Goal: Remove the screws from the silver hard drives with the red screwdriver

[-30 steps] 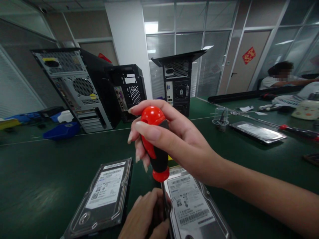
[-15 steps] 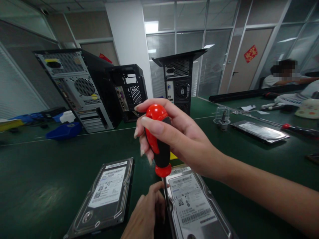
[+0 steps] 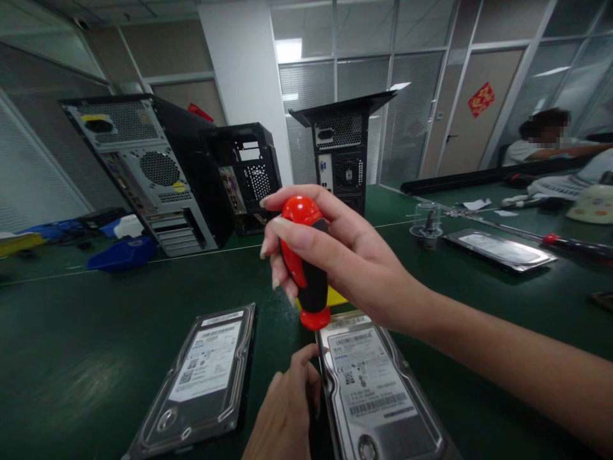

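A red-and-black screwdriver [image 3: 306, 262] is gripped in my right hand [image 3: 354, 262], thumb and fingers wrapped around its handle. Its red collar points down over the top left edge of a hard drive [image 3: 376, 383]; the shaft cannot be made out. Curled at that drive's left side is my left hand [image 3: 290, 402], with the index fingertip against the edge and the other fingers partly hidden. The drive lies label up, a yellow piece [image 3: 336, 296] just behind it. A second hard drive [image 3: 205, 370] rests label up to the left.
Computer cases [image 3: 177, 172] stand along the back, another [image 3: 342, 153] further right. A blue scoop-shaped bin [image 3: 122, 253] is at left. To the right are a clear container [image 3: 427, 223], a third hard drive [image 3: 500, 249] and a long screwdriver [image 3: 575, 246]. A person [image 3: 546, 140] sits far right.
My right hand has risen slightly with the screwdriver, whose shaft no longer shows. My left hand has shifted slightly to the right beside the drive.
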